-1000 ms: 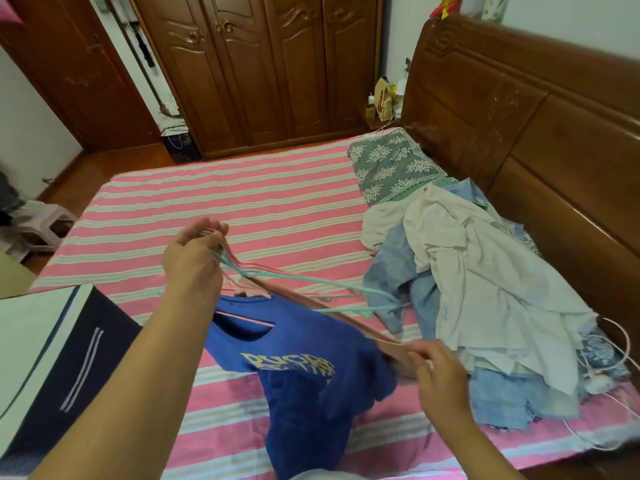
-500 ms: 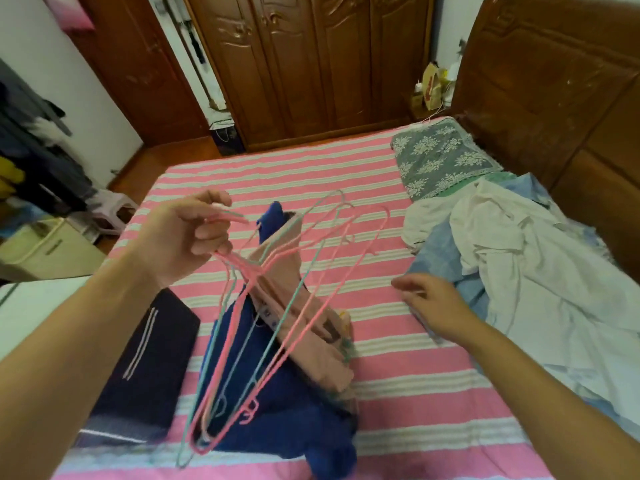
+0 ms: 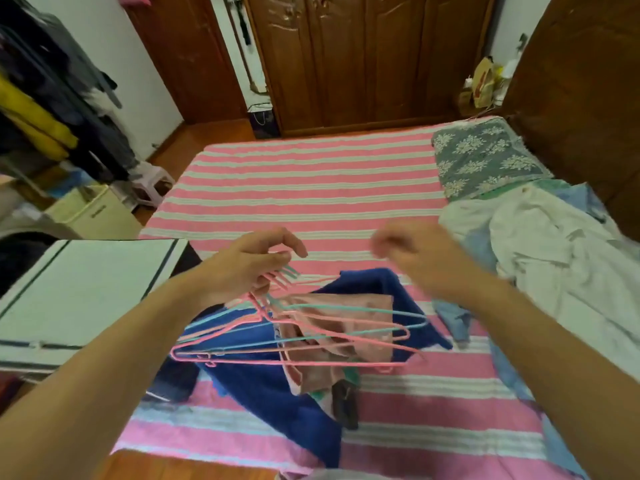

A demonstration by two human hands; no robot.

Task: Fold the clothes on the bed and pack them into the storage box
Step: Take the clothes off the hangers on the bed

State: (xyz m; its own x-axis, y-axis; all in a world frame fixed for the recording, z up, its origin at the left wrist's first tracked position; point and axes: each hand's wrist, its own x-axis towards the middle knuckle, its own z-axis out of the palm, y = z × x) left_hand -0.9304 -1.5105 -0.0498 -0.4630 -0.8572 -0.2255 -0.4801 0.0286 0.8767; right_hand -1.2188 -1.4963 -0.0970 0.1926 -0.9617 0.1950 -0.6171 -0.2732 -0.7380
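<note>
Left hand [image 3: 249, 265] fingers curled around the hooks of a bundle of thin wire hangers [image 3: 294, 334], pink and teal, fanned out flat over the clothes. Right hand [image 3: 419, 254] motion-blurred, fingers loosely bent, holding nothing. Beneath the hangers: crumpled pink garment [image 3: 332, 341] on a blue T-shirt [image 3: 277, 386], soft knit. Storage box [image 3: 79, 289] at near left, white fabric lid with dark trim, contents not visible. Pile of white and light-blue clothes [image 3: 540, 244] at right. Pink-striped bed [image 3: 311, 185]; wooden wardrobe [image 3: 363, 57] far.
</note>
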